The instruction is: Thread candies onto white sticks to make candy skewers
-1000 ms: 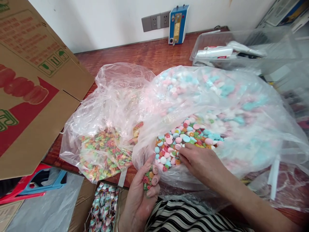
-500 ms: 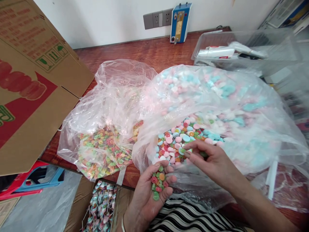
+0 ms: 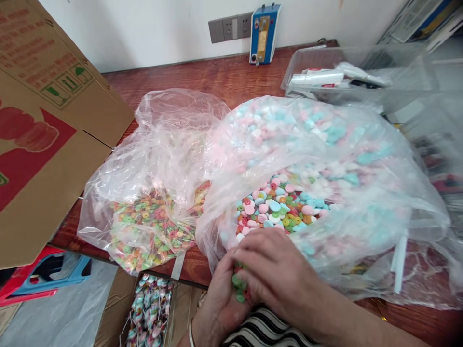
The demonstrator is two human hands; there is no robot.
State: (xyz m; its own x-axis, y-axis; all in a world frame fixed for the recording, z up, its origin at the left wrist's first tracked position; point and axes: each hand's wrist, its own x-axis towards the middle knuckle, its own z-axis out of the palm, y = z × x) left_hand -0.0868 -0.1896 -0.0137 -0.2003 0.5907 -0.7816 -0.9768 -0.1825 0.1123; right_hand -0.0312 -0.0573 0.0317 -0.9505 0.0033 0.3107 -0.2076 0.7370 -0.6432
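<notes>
My left hand (image 3: 220, 294) is cupped near the table's front edge, its fingers curled round a handful of small ring-shaped candies (image 3: 239, 284), mostly green with some red. Laid across it from the right is my right hand (image 3: 277, 270), fingers pressed together and bent over the left palm. Whatever its fingertips hold is hidden. Just beyond both hands, a large clear plastic bag (image 3: 224, 193) gapes, showing pink, blue and white button-shaped candies (image 3: 269, 207) with coloured rings mixed among them. A second clear bag (image 3: 144, 159) to the left contains orange, green, yellow and red rings (image 3: 152, 226).
A printed cardboard box (image 3: 87, 159) stands at left. Below the table edge, an open carton (image 3: 112, 308) holds wrapped sweets on sticks (image 3: 150, 308). A clear plastic bin (image 3: 289, 82) and a blue device (image 3: 265, 33) are at the back. A blue-and-red stool (image 3: 72, 270) is lower left.
My right hand has moved from the candies in the open bag down and left onto my left hand, covering most of the handful. The camera view has shifted slightly right.
</notes>
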